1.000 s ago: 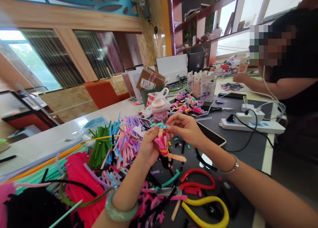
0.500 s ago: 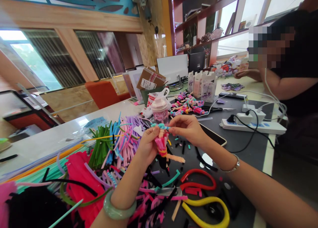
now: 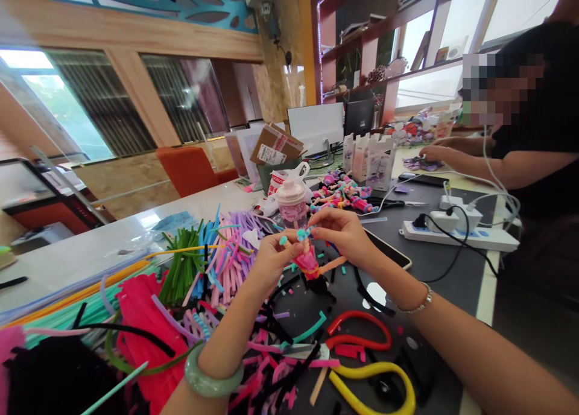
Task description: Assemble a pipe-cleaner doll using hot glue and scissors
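Above the dark table mat I hold a small pipe-cleaner doll (image 3: 308, 261) with a pink skirt, a teal top and a peach arm sticking out to the right. My left hand (image 3: 269, 262), with a green bangle on its wrist, is closed on the doll's left side. My right hand (image 3: 342, 233) pinches its top from the right. A bracelet sits on my right wrist. Cut bits of pipe cleaner lie on the mat right under the doll.
Heaps of coloured pipe cleaners (image 3: 212, 252) cover the left of the table. A yellow loop (image 3: 384, 382) and a red loop (image 3: 362, 327) lie in front. A phone (image 3: 389, 252), a pink-lidded jar (image 3: 292, 202) and a power strip (image 3: 461, 237) lie behind. Another person (image 3: 534, 131) works at the far right.
The doll has been turned and lifted a little between my hands, its peach arm now pointing up and right. The other person's hand has moved down toward the table.
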The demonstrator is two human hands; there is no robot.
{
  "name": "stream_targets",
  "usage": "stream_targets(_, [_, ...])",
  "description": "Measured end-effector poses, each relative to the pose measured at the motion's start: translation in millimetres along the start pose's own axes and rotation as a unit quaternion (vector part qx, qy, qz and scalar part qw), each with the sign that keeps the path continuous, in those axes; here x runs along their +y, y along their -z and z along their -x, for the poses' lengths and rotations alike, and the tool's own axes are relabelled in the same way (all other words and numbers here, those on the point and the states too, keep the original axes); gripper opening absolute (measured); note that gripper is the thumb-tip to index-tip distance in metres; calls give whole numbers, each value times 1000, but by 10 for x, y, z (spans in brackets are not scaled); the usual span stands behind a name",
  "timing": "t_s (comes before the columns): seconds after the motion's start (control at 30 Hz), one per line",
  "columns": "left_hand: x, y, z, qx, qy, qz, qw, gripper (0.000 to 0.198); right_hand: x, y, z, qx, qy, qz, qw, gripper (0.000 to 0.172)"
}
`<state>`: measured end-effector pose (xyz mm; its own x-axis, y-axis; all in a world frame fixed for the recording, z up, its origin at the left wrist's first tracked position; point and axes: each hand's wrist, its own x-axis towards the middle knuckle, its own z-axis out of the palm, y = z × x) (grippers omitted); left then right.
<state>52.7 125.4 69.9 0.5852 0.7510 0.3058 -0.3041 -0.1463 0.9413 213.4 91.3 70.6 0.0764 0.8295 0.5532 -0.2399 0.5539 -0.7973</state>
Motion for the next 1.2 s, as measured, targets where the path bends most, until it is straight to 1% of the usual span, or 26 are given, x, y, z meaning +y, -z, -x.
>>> stream_targets(0.07, [-27, -16, 4, 20, 9, 22, 1000, 30, 19, 10, 2, -1, 0, 2, 1000, 17])
stream_targets(0.2, [-22, -78, 26, 53, 33, 55, 997, 25, 25, 15, 4, -3, 15, 35, 999, 19])
stream_targets(0.33, [11, -148, 38, 95, 41, 54, 993, 30, -5, 0, 19, 13, 72, 91, 993, 22])
stream_targets(0.43, [31, -180, 36, 126, 31, 17, 991, 29, -17, -17, 44, 40, 105, 117, 987, 19])
stream_targets(0.63, [53, -182, 37, 152, -34, -106, 982, 19, -3, -32, 69, 33, 97, 86, 991, 16])
stream_targets(0.7, [69, -180, 43, 161, -76, -177, 968, 12, -7, -30, 65, 27, 94, 77, 992, 16])
stream_targets(0.77, [89, -182, 53, 174, -117, -244, 947, 7, -17, -26, 59, 19, 90, 70, 993, 15])
stream_targets(0.87, [124, -190, 78, 181, -155, -308, 921, 4, -36, -19, 52, 2, 92, 55, 994, 15])
stream_targets(0.97, [164, -201, 106, 176, -168, -362, 900, 3, -43, -12, 46, -13, 92, 31, 995, 16])
stream_targets(1.2, [264, -236, 146, 161, -166, -440, 868, 3, -50, 4, 36, -23, 66, -4, 998, 21])
